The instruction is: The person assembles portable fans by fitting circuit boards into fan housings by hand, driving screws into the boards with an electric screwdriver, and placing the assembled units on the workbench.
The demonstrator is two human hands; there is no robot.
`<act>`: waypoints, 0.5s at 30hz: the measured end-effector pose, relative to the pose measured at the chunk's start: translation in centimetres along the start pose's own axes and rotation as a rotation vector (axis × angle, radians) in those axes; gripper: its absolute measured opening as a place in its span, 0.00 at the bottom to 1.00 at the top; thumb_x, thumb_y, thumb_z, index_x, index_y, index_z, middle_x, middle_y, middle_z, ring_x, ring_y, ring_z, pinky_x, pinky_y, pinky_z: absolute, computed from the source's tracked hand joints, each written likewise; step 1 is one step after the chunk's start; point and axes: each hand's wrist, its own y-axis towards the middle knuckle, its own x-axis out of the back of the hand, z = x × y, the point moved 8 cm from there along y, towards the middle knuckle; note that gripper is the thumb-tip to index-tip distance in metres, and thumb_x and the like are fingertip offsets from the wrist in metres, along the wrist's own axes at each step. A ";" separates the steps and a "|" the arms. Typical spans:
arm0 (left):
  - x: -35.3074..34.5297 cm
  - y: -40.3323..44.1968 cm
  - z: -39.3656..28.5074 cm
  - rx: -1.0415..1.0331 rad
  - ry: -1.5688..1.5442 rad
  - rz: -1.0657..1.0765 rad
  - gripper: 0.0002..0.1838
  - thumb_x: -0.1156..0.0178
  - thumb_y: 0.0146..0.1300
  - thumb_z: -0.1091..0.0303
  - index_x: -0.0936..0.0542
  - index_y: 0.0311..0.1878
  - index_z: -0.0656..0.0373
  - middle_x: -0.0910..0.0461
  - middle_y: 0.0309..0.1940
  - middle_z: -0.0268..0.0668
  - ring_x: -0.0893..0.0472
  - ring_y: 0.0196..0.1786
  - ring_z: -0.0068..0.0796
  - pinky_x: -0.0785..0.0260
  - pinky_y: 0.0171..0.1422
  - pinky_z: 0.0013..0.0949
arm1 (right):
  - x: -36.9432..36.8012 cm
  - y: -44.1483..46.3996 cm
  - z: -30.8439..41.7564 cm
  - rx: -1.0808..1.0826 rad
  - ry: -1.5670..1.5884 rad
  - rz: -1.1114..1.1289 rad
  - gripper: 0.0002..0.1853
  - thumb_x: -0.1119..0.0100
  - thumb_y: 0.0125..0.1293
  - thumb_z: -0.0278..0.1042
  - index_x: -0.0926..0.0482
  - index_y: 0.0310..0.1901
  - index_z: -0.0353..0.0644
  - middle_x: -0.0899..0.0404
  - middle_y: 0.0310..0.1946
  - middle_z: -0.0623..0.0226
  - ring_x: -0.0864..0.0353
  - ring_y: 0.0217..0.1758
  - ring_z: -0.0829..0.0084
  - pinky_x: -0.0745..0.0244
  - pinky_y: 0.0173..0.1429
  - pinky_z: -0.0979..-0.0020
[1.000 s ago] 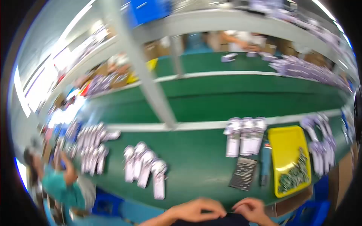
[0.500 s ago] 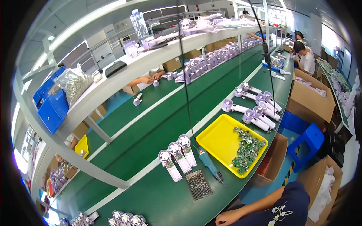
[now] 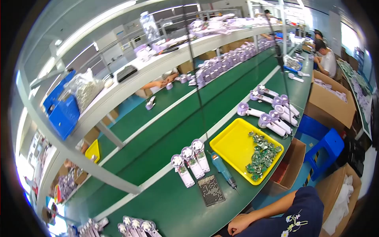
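Note:
At the bottom edge, my right hand (image 3: pixel 239 224) rests low beside the table edge, by my dark clothing with embroidered flowers. Its fingers are curled in, and what they hold, if anything, is hidden. My left hand is out of view. Nearest on the green bench lie a black tray of small metal parts (image 3: pixel 211 190) and a teal electric screwdriver (image 3: pixel 223 170), its bit toward me. Three white-and-purple handheld fan bodies (image 3: pixel 192 162), with small green circuit boards showing, stand in a row beside them. A yellow tray (image 3: pixel 227 139) holds a heap of small circuit boards (image 3: pixel 263 156).
Several assembled fans (image 3: pixel 272 114) lie beyond the yellow tray. More fan parts (image 3: pixel 138 226) sit at the bottom left. A blue stool (image 3: pixel 325 146) and cardboard boxes (image 3: pixel 329 98) stand at right. Across the bench, a co-worker's hands (image 3: pixel 162 83) handle a purple part. Cables hang down.
The view has shifted slightly, so the bench and its contents appear a little further right. My right hand shows a bit higher in the picture. The items near me keep their places on the bench.

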 end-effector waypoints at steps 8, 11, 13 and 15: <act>0.3 -0.2 -3.2 -0.013 0.169 0.026 0.17 0.36 0.60 0.69 0.19 0.53 0.60 0.14 0.43 0.46 0.16 0.46 0.42 0.26 0.53 0.40 | -1.1 0.2 0.0 0.071 0.128 -0.046 0.18 0.42 0.71 0.49 0.16 0.48 0.42 0.13 0.38 0.60 0.13 0.42 0.61 0.21 0.47 0.63; 1.0 -0.5 -3.6 0.027 0.121 0.029 0.18 0.38 0.63 0.65 0.19 0.55 0.59 0.14 0.44 0.47 0.16 0.47 0.44 0.26 0.54 0.41 | -0.9 -0.2 0.5 0.143 0.137 0.097 0.22 0.47 0.76 0.47 0.21 0.57 0.37 0.16 0.49 0.55 0.16 0.52 0.62 0.23 0.55 0.64; 1.8 -1.7 -4.8 -0.077 0.096 -0.027 0.19 0.41 0.66 0.62 0.19 0.54 0.66 0.15 0.46 0.53 0.16 0.50 0.49 0.26 0.57 0.46 | 2.2 -3.1 3.8 0.297 0.209 -0.012 0.24 0.47 0.77 0.47 0.24 0.60 0.32 0.18 0.54 0.54 0.18 0.55 0.63 0.25 0.60 0.65; 1.8 -1.7 -4.4 -0.151 0.091 0.114 0.18 0.40 0.73 0.62 0.19 0.59 0.61 0.19 0.57 0.45 0.20 0.60 0.40 0.29 0.66 0.39 | 7.1 -5.8 7.9 0.346 0.244 -0.029 0.25 0.48 0.77 0.44 0.28 0.64 0.31 0.21 0.58 0.51 0.22 0.63 0.64 0.29 0.67 0.65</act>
